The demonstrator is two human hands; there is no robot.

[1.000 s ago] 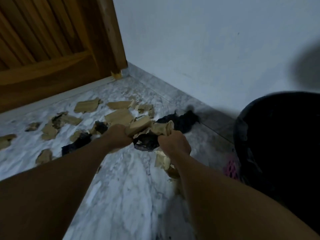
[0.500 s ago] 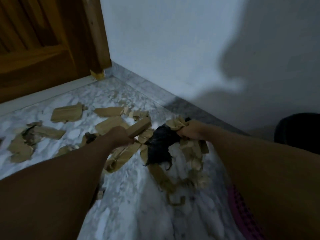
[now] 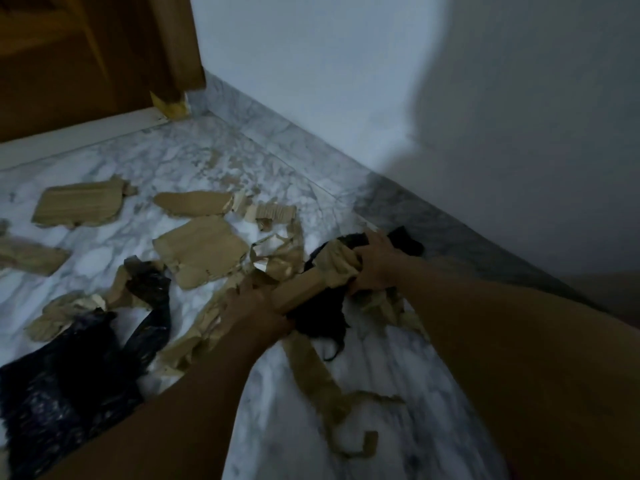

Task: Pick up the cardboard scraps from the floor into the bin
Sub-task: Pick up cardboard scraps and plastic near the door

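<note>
Together, the left hand (image 3: 254,308) and right hand (image 3: 375,263) clutch a bundle of cardboard scraps (image 3: 337,268) and black plastic above the marble floor (image 3: 381,375); loose scraps (image 3: 201,251) lie far left.

Head-worn view, steeply down, close.

Wooden door (image 3: 79,53) top left, white wall (image 3: 311,71) behind, grey marble skirting (image 3: 277,129) along it, black plastic sheet (image 3: 65,386) lower left.
</note>
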